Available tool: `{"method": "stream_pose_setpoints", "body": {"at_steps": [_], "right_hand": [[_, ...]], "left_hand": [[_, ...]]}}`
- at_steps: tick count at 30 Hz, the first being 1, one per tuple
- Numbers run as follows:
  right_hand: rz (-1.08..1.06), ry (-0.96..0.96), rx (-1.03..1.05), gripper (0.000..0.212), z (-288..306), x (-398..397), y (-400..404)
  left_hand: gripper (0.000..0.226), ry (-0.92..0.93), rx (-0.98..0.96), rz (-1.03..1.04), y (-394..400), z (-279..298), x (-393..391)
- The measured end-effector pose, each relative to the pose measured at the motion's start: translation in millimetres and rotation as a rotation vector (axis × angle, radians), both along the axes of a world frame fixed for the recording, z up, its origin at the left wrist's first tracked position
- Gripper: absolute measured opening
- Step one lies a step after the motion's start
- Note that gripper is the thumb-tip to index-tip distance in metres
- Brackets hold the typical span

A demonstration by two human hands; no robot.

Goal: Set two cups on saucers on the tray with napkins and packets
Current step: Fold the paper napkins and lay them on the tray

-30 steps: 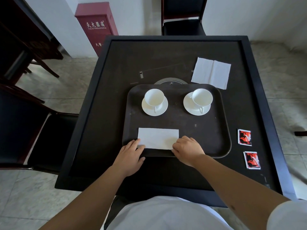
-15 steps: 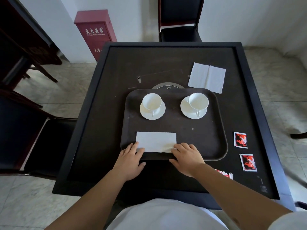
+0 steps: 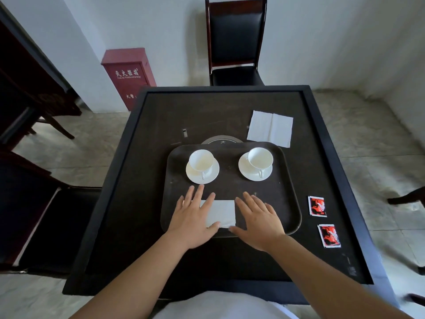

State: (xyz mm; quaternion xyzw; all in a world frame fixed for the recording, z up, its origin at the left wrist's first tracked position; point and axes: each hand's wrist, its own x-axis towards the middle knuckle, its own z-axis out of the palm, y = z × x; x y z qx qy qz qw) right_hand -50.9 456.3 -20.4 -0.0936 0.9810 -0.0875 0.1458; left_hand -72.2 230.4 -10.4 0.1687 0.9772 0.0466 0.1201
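Fingers (image 3: 198,192) on both hands were straight and spread flat, holding nothing. The left hand (image 3: 193,217) lay on the left part of a folded white napkin (image 3: 222,213), pressing it down. The right hand (image 3: 258,218) lay flat just beside the right edge of that napkin, and its thumb touched the near corner.

The napkin was on the near side of one dark tray (image 3: 286,203). The tray sat in the middle of a black table (image 3: 142,180).

Two white cups were on the far side of the tray. The left cup (image 3: 200,160) stood on the left saucer (image 3: 192,174). The right cup (image 3: 260,157) stood on the right saucer (image 3: 245,165). Both cups stood upright with their handles pointing toward the person.

A second napkin (image 3: 270,128) lay open on the table, just past the far right corner of the tray.

Two red packets were on the table to the right of the tray, not on it. One packet (image 3: 317,206) was farther away and the other packet (image 3: 329,236) was closer.

One red box (image 3: 127,74) stood by the wall. One dark chair (image 3: 235,40) stood behind the table.
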Motion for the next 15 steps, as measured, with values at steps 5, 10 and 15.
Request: {"method": "stream_pose_setpoints", "body": {"at_steps": [5, 10, 15], "right_hand": [[-0.109, 0.082, 0.016, 0.098, 27.7, -13.6, 18.8], [-0.201, 0.170, 0.006, 0.099, 39.4, -21.0, 40.2], [-0.253, 0.190, 0.003, 0.092, 45.6, -29.1, 57.7]], "left_hand": [[0.087, 0.101, -0.015, -0.043, 26.3, 22.8, -19.9], [0.086, 0.120, -0.010, -0.110, 48.9, 40.0, -32.6], [0.079, 0.122, 0.024, -0.149, 73.3, 50.3, -54.7]]}}
